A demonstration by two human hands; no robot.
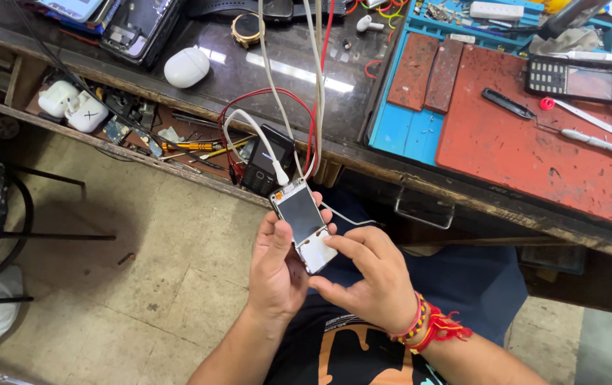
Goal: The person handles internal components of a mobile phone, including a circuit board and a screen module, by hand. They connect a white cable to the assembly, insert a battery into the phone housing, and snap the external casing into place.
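Head view: dark glass counter [299,71], red mat [520,150], concrete floor [142,285].
Around: open drawer [142,135], white cable [267,150].
Left hand [276,274]: fingers clasp small phone [304,226].
Right hand [370,278]: fingers pinch its lower end.

Opened phone [304,227] between both hands [320,274], cable [267,146] attached

A cluttered repair bench: a worn red mat [527,153] carries a keypad phone [579,79], tweezers [508,104] and 2 screwdrivers [603,145]; a white earbud case [186,67] rests on dark glass [284,64], above an open drawer [142,132] of small tools.
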